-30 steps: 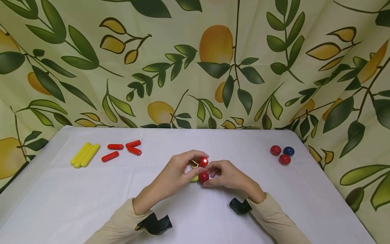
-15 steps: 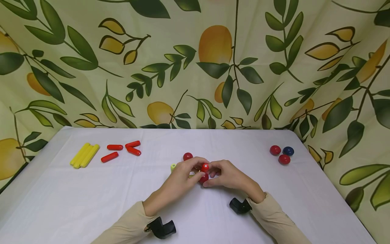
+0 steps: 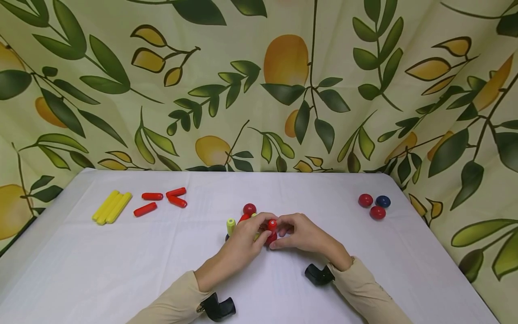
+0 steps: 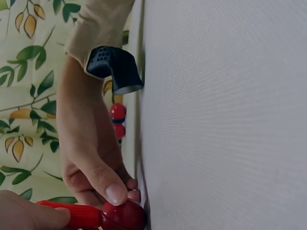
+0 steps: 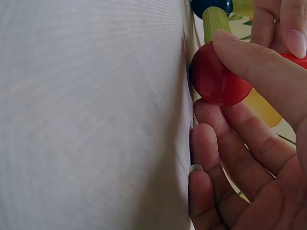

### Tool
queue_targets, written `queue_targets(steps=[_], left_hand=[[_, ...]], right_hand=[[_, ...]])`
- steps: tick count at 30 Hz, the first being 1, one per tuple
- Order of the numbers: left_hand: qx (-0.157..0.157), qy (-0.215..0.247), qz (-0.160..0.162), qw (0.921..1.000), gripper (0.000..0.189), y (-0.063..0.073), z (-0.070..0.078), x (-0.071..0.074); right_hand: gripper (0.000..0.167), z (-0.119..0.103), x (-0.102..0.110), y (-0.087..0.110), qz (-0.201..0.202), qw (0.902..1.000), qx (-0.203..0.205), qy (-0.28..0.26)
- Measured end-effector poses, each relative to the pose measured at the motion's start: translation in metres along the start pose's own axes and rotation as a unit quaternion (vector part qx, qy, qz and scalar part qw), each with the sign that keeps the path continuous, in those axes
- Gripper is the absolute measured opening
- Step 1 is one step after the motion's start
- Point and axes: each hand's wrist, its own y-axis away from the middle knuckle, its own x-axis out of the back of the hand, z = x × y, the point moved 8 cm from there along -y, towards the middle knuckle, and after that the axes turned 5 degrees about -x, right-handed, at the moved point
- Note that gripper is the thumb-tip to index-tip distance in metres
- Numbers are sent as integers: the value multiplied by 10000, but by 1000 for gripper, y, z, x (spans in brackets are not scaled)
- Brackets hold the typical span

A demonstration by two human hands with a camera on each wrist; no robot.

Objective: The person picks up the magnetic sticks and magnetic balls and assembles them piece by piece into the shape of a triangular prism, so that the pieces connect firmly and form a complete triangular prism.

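Observation:
My left hand [image 3: 243,238] pinches a short red rod [image 3: 272,225] that stands upright over a dark red ball [image 5: 218,76]. In the left wrist view the rod's lower end meets the ball. My right hand [image 3: 301,231] holds that ball between thumb and fingers, low at the table. A yellow-green rod [image 5: 216,23] joins the ball to a dark blue ball [image 5: 211,5]. Partly hidden behind my left hand is the rest of this ball-and-rod construction, with an upright yellow-green rod [image 3: 230,225] and a far red ball [image 3: 249,209].
On the white table [image 3: 121,261], several yellow rods [image 3: 111,207] lie at the far left, beside several loose red rods [image 3: 152,196]. Two red balls [image 3: 377,213] and a blue ball [image 3: 383,201] sit at the far right. A patterned curtain [image 3: 226,112] hangs behind.
My left hand has brought the red rod down onto the ball and shifted right and nearer, uncovering more of the construction. The right hand stays on the ball.

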Motion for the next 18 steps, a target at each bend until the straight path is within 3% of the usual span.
queue_targets(steps=[9,14,18], left_hand=[[-66,-284,94,9995,39,1,7,6],[-424,-533,296,9972,38,-2,22,27],[-565,-449,297,9969,36,-4,24,45]], right_hand=[[24,-1,0,0,-5,10000,1,18],[24,-1,0,0,6,10000,4,-1],[27,-1,0,1,-1,10000,47,17]])
